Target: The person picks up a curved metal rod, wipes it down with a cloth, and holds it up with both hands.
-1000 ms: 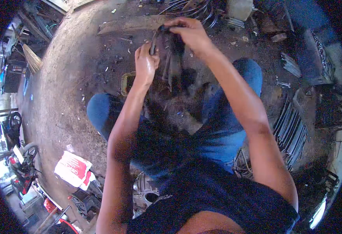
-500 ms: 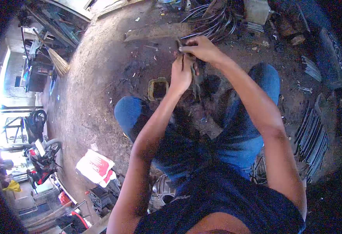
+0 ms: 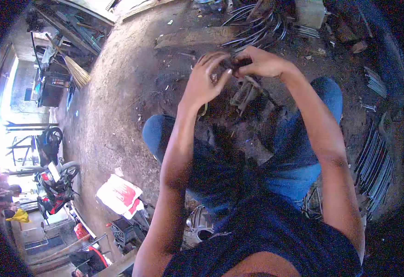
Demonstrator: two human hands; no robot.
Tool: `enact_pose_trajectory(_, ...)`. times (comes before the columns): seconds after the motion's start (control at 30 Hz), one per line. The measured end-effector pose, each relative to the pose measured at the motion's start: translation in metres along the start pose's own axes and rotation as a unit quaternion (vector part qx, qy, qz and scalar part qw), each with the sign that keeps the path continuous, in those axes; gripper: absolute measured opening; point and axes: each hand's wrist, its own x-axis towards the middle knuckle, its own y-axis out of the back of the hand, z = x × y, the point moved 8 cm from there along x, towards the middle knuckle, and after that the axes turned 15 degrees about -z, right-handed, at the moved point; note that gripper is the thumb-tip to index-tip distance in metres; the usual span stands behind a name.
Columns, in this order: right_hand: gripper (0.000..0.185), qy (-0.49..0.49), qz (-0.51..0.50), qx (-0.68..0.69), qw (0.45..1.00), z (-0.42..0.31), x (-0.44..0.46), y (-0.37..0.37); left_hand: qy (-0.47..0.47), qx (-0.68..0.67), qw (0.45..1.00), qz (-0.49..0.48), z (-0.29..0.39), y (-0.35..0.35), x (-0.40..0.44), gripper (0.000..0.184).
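Observation:
Near the top centre my left hand [image 3: 204, 83] curls its fingers and thumb round the near side of a small dark object [image 3: 229, 63]. From the other side, my right hand [image 3: 263, 63] pinches the same object, whose shape is too dark to make out. Just below the two hands a dirty metal part [image 3: 244, 96] rests on the ground between my knees. The rim of a yellowish tray [image 3: 204, 111] shows beside my left wrist, mostly hidden by it.
A flat board [image 3: 193, 38] and bundled cables [image 3: 257, 27] lie beyond the hands. Metal rods [image 3: 376, 166] are on the right. On the left are a broom [image 3: 76, 73], a motorcycle [image 3: 52, 184], a red-and-white bag [image 3: 120, 195] and people at the far edge.
My left hand has turned and its fingers have spread wider round the dark object. The metal part below now shows more clearly. The camera view has shifted, moving the surroundings rightward.

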Motion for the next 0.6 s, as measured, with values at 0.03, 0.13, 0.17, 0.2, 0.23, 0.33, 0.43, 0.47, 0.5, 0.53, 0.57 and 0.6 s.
enact_pose_trajectory(0.03,0.029,0.005,-0.083,0.013,0.996,0.0,0.003,-0.009,-0.009,-0.002,0.999,-0.041,0.003,-0.01,0.0,0.03)
enact_pose_trajectory(0.13,0.03,-0.027,-0.082,-0.046,0.995,-0.016,-0.008,-0.01,-0.004,-0.016,0.995,-0.103,0.002,-0.022,-0.003,0.03)
enact_pose_trajectory(0.17,0.03,-0.028,-0.083,-0.046,0.995,-0.009,-0.007,-0.013,0.013,-0.024,0.992,-0.125,-0.001,-0.024,-0.006,0.028)
enact_pose_trajectory(0.2,0.031,-0.053,-0.054,-0.062,0.995,0.005,-0.004,-0.012,0.015,-0.025,0.992,-0.122,0.0,-0.023,-0.009,0.028)
enact_pose_trajectory(0.23,0.031,-0.076,-0.024,-0.078,0.994,0.018,-0.003,-0.005,0.063,-0.057,0.986,-0.14,-0.007,-0.027,-0.012,0.027)
enact_pose_trajectory(0.33,0.031,-0.111,0.145,0.057,0.982,0.049,-0.011,0.042,0.15,-0.099,0.975,-0.134,-0.026,-0.028,-0.023,0.027)
enact_pose_trajectory(0.43,0.014,-0.04,0.369,0.439,0.818,0.134,-0.035,0.082,0.22,-0.191,0.952,-0.095,-0.046,-0.019,-0.039,0.029)
enact_pose_trajectory(0.47,0.011,-0.005,0.384,0.504,0.773,0.135,-0.044,0.091,0.253,-0.274,0.925,-0.076,-0.055,-0.017,-0.047,0.031)
enact_pose_trajectory(0.5,0.011,0.049,0.458,0.516,0.723,0.141,-0.058,0.099,0.284,-0.354,0.889,-0.054,-0.063,-0.017,-0.056,0.034)
enact_pose_trajectory(0.53,0.011,-0.013,0.469,0.492,0.733,0.162,-0.065,0.105,0.294,-0.395,0.869,-0.038,-0.073,-0.02,-0.063,0.031)
enact_pose_trajectory(0.57,0.011,-0.045,0.472,0.48,0.738,0.177,-0.066,0.111,0.297,-0.393,0.87,-0.035,-0.074,-0.017,-0.065,0.031)
enact_pose_trajectory(0.6,0.011,-0.076,0.473,0.468,0.743,0.187,-0.067,0.115,0.316,-0.449,0.835,-0.024,-0.076,-0.019,-0.069,0.031)
